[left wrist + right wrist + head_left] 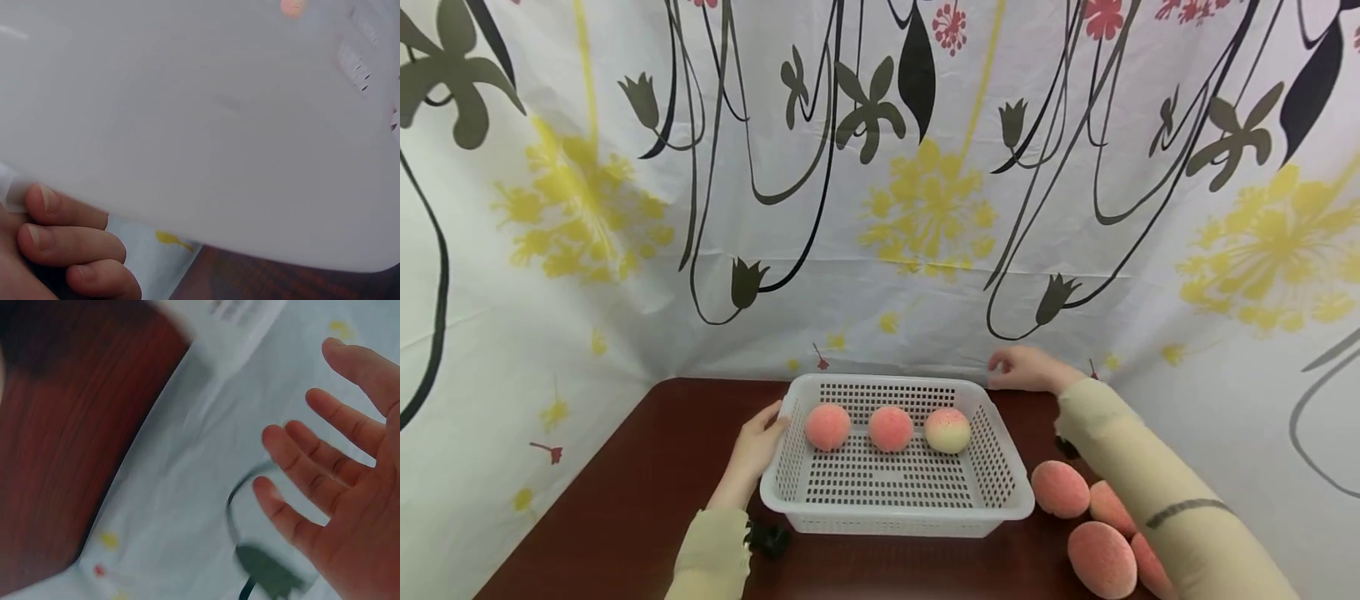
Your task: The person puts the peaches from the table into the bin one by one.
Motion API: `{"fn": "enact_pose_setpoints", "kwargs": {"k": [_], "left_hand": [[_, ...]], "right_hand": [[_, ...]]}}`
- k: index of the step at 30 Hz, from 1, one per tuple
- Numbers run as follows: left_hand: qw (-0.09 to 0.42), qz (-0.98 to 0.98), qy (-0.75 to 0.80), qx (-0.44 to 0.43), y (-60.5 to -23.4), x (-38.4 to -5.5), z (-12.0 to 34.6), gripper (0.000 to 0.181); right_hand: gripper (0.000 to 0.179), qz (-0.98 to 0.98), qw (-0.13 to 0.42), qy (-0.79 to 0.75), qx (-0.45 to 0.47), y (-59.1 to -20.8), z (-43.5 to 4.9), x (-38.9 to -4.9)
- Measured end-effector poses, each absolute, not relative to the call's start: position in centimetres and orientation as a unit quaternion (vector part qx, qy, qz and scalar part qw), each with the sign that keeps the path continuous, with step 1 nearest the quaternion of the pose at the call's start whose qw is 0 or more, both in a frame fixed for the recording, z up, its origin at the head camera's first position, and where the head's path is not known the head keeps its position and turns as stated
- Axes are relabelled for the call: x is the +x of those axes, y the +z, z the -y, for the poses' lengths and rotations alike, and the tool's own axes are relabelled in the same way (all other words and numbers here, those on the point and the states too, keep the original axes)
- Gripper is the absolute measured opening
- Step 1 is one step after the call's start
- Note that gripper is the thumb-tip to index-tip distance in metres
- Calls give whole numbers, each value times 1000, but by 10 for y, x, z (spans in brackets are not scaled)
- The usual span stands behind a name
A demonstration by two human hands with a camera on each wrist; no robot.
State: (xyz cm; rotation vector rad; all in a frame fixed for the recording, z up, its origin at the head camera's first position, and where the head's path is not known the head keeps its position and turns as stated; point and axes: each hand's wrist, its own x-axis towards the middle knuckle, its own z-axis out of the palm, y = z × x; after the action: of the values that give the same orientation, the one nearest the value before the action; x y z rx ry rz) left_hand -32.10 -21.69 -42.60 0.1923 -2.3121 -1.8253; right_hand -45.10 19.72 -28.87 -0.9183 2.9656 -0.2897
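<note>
A white perforated plastic basket (898, 510) stands on the table with three peaches in a row along its back half. Two are pink, the left peach (827, 427) and the middle peach (891, 429); the right peach (947, 432) is half cream. My left hand (756, 450) holds the basket's left rim, and its curled fingers (78, 244) show at the basket's edge in the left wrist view. Beyond the back right corner, my right hand (1026, 369) is apart from the basket. Its loosely spread fingers (306, 465) hold nothing in the right wrist view.
Several pink peaches (1102, 558) lie on the dark red table (602, 500) to the right of the basket, partly hidden by the right sleeve (1157, 483). A white flowered curtain (865, 333) hangs behind the table and at its sides.
</note>
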Motion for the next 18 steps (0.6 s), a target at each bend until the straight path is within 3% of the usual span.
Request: {"fn": "enact_pose_setpoints", "kwargs": {"k": [9, 18], "left_hand": [[94, 796, -595, 58, -428, -316, 220, 53], [88, 789, -606, 53, -423, -320, 220, 53]], "right_hand": [[37, -961, 11, -117, -250, -291, -287, -425], [42, -965, 88, -169, -181, -313, -370, -398]]}}
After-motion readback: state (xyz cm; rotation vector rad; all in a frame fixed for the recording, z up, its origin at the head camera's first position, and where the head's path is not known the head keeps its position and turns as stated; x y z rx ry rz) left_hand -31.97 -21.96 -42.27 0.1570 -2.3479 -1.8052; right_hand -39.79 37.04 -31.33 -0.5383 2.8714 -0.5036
